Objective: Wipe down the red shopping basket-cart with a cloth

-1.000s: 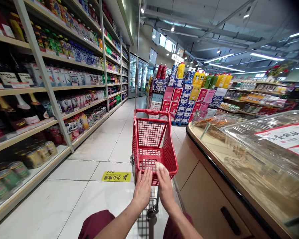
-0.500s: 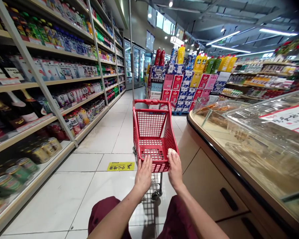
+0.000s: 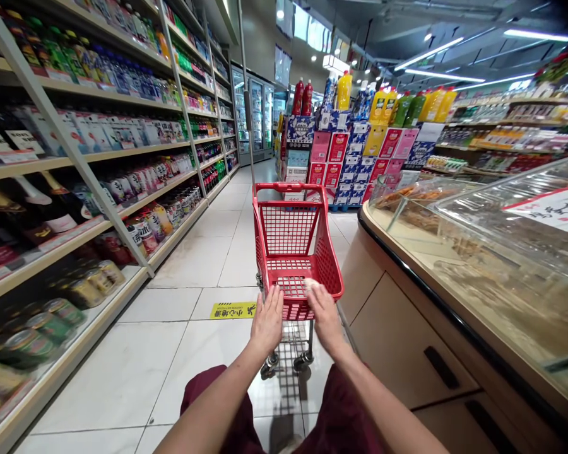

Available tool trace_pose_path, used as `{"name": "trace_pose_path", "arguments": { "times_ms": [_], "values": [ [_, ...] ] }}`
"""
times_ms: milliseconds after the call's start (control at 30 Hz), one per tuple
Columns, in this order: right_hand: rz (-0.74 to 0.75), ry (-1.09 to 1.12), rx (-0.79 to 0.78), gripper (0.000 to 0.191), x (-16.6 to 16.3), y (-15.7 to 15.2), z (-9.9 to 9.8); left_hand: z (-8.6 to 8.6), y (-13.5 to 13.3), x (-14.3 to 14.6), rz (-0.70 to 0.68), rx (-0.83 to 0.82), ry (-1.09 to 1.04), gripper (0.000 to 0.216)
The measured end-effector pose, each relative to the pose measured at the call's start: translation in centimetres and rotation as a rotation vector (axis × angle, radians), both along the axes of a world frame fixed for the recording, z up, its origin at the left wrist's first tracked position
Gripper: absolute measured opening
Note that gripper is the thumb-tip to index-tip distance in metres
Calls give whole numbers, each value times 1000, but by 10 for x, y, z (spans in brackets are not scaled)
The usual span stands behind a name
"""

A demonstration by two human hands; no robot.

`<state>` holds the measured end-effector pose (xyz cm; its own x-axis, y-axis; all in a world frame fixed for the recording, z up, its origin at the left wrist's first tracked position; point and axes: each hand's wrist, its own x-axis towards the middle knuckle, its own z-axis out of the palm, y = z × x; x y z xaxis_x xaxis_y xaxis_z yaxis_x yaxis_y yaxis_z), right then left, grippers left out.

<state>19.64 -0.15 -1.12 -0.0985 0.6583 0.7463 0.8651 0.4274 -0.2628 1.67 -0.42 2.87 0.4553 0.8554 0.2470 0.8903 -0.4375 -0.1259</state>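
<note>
A red plastic shopping cart (image 3: 331, 261) stands in front of me with its low end toward me. At the left of the cart's near rim, my left hand (image 3: 267, 323) lies with its fingers stretched out and holds nothing. My right hand (image 3: 327, 323) is at the right part of the same rim, its fingers bent over a crumpled white cloth (image 3: 309, 285). Most of the cloth is hidden under the fingers. Inside the basket the grid floor shows.
Drink shelves (image 3: 137, 151) run along the left. A glass-topped food counter (image 3: 400, 252) stands close on the right. Stacked drink cartons (image 3: 341, 164) stand ahead, and a yellow floor sticker (image 3: 231, 310) is on the tiles (image 3: 123, 372).
My right hand has slid left along the near rim with the cloth, closer to my left hand. The left hand stays by the rim. My view has shifted slightly.
</note>
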Motion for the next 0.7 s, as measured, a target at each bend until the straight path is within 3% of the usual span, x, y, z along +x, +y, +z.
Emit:
{"name": "trace_pose_path", "arguments": {
  "times_ms": [100,267,400,567,700],
  "values": [
    [-175,80,-9,59,8,0,1,3,4,-9,22,18,12,67],
    [18,-30,-29,57,5,2,-1,1,5,-12,42,32,4,68],
    [-183,71,-33,57,7,6,3,1,4,-7,49,42,-2,68],
    [11,18,20,61,-11,1,-3,9,8,-11,19,26,4,64],
    [-41,97,27,61,-8,-3,-13,23,15,-22,-39,-40,6,59]
  ]
}}
